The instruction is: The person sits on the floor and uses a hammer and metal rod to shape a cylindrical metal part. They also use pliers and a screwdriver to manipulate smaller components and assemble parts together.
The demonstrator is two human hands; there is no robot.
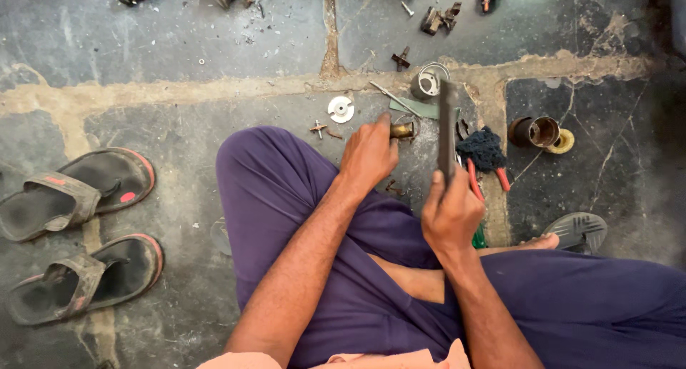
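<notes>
Stone floor, parts scattered. Your left hand [368, 155] fingers clamped on brass fitting [402, 130], pinned against floor; right hand [451, 213] fist closed round upright flat metal bar [447, 130]. Work looks midway.

Two worn sandals [75, 190] [86, 280] lie left of the purple-clad knee [275, 190], and one grey sandal [577, 230] right of it. Beyond the knee: one white disc [341, 109], one pair of red-handled pliers [475, 180], two metal cups [429, 80] [534, 132], and perhaps five dark scraps farther off.
</notes>
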